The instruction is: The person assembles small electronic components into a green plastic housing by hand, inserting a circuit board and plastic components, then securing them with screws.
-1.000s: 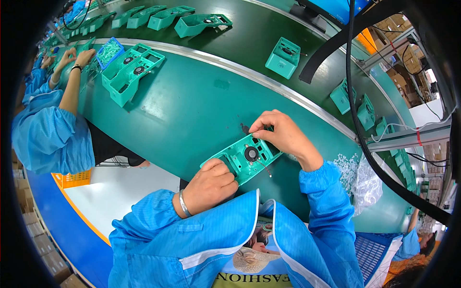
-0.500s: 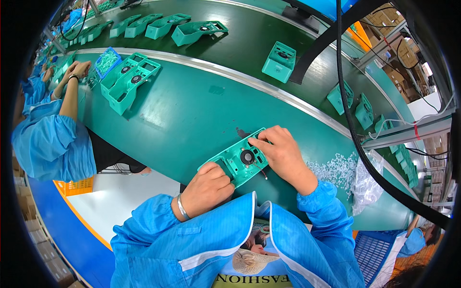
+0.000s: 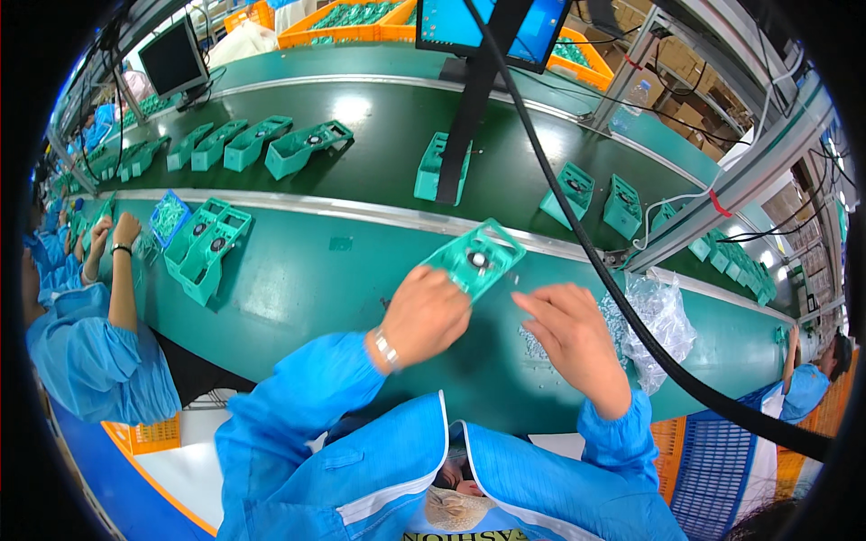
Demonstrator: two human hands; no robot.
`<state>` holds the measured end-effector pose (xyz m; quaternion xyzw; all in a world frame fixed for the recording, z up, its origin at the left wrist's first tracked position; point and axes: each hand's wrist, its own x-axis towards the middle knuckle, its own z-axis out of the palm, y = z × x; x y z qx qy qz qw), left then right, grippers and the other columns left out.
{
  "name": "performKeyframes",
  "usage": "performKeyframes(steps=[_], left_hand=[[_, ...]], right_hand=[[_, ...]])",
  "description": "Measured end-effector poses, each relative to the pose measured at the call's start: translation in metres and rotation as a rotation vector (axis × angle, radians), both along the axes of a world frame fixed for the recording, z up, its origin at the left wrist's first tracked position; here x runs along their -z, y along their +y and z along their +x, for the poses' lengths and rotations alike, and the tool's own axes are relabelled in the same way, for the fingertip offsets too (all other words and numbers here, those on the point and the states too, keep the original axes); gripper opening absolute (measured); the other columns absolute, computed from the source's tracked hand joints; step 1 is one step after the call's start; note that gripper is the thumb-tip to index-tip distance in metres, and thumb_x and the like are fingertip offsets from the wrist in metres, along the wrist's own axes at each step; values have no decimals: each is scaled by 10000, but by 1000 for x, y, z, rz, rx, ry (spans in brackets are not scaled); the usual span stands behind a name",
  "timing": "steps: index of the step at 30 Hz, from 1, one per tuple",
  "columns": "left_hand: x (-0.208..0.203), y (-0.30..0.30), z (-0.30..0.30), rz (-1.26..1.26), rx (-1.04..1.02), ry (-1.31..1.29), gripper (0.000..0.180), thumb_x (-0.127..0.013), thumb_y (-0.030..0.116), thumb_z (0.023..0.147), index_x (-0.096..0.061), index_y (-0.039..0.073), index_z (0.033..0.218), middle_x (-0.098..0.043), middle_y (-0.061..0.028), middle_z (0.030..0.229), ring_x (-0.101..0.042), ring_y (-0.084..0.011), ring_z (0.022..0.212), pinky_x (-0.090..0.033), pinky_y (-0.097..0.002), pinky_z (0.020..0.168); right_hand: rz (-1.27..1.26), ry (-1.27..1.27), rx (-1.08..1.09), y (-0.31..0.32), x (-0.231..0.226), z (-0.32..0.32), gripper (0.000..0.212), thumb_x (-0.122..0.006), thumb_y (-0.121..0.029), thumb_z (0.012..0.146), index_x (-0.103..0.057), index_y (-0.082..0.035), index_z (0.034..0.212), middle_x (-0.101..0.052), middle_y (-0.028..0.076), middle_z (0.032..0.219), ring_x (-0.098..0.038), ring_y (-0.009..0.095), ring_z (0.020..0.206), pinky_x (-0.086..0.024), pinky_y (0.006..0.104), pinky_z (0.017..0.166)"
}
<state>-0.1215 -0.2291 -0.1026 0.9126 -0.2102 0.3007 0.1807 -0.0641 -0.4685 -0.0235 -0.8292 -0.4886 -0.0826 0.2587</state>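
My left hand is closed on the near end of a green plastic housing, holding it tilted over the bench beside the metal rail. A round black part, like a small speaker, sits inside the housing. To the right, my right hand is off the housing, its fingers stretched out and slightly blurred, with nothing visible in them. Below and around that hand lie many small whitish pieces scattered on the bench. Next to them rests a clear plastic bag.
More green housings line the dark belt beyond the metal rail. Two housings and a blue tray stand at left, near a co-worker's arm. A thick black cable crosses in front at right.
My left hand has carried the housing forward, toward the rail. My right hand has let go of the housing and moved right, toward the small whitish pieces. The view has tilted up.
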Motion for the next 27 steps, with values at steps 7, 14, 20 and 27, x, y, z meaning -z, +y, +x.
performKeyframes(steps=[7,14,20,27], left_hand=[[37,-25,167,144,-287,8,161,-693,258,854,-703,114,783,-676,-53,818,-619,-260,884,-460,-431,812],[18,-11,220,93,-390,-78,409,-707,439,887,-703,60,1041,-695,-133,961,-636,-339,992,-465,-482,868],[32,31,194,-20,-514,-120,429,-718,426,892,-708,74,1137,-726,-129,1054,-660,-340,1024,-431,-517,931],[41,70,171,106,-476,42,272,-730,361,874,-704,105,784,-675,-84,772,-641,-321,758,-472,-479,777]], right_hand=[[-15,85,113,-58,17,-29,392,-805,-90,758,-731,-64,1142,-681,82,954,-611,305,875,-468,416,783],[-22,55,306,-88,37,-19,306,-799,-80,750,-741,-62,1050,-672,68,893,-611,279,857,-454,410,752],[-1,60,394,-95,56,15,179,-778,-70,781,-727,-75,953,-651,69,868,-611,292,864,-455,415,759],[29,39,329,-75,79,48,57,-759,-90,807,-718,-84,845,-638,56,859,-616,278,874,-469,414,778]])
